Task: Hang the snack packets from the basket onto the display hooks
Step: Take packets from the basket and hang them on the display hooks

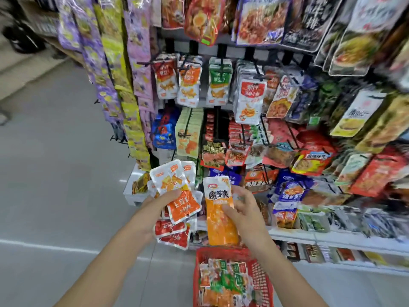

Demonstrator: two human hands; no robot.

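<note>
My left hand (155, 209) grips a fanned stack of small snack packets (177, 196), white and orange on top, red ones underneath. My right hand (243, 209) holds a single orange packet (218, 220) upright by its right edge, thumb across its front. Below both hands stands the red plastic basket (261, 282), filled with several orange, green and red packets. Ahead, black display hooks (188, 65) carry rows of similar red, orange and green packets (219, 83). Both hands hover at the height of the lower shelf, well below those hooks.
The display rack (287, 52) is crowded with hanging snack bags on every level. A white shelf (332, 238) with more packets runs along the right, behind the basket. Strips of purple and yellow packets (124, 85) hang down the rack's left side. Grey floor (55, 173) lies to the left.
</note>
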